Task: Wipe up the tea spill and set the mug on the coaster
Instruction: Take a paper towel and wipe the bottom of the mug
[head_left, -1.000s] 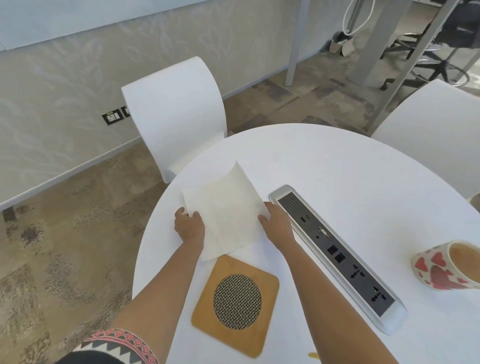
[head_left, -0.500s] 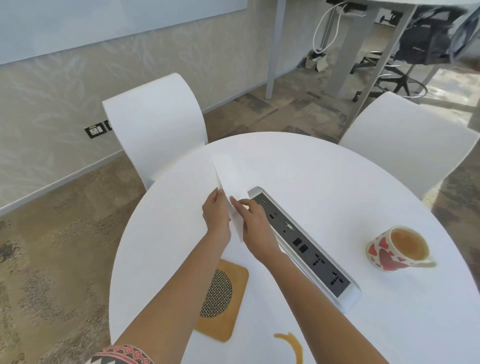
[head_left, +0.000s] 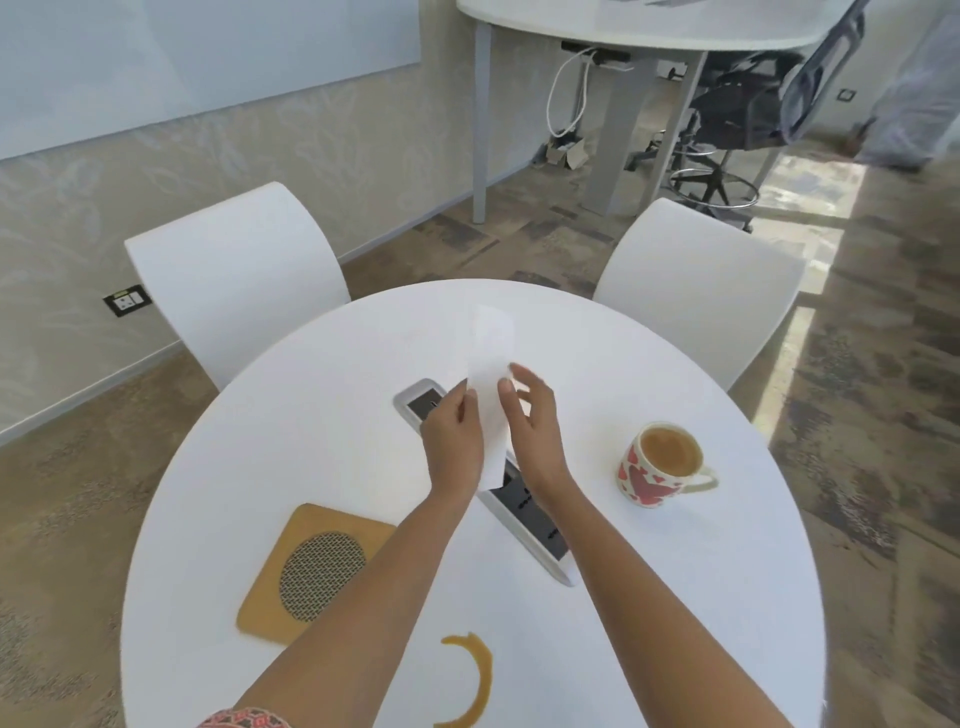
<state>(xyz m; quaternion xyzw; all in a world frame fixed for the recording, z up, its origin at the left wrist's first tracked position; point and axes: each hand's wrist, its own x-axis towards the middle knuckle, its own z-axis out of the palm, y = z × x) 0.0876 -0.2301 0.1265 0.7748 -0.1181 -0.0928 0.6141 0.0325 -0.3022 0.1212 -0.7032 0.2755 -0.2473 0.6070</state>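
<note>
A white paper tissue (head_left: 492, 364), folded into a narrow strip, stands upright between my hands above the middle of the round white table (head_left: 332, 441). My left hand (head_left: 454, 441) pinches its left side. My right hand (head_left: 532, 431) touches its right side with thumb and fingers spread. A curved brown tea spill (head_left: 475, 680) lies near the table's front edge. The heart-patterned mug (head_left: 657, 470), full of tea, stands at the right. At the front left lies a square wooden coaster (head_left: 311, 571) with a mesh centre.
A grey power socket strip (head_left: 524, 514) runs diagonally across the table under my hands. Two white chairs (head_left: 234, 275) (head_left: 696, 291) stand at the far side. Behind are another table and a black office chair (head_left: 748, 114).
The tissue was spread flat between both hands; it is now folded narrow and held upright. My hands came together and shifted right, over the socket strip. The view moved back, showing the spill.
</note>
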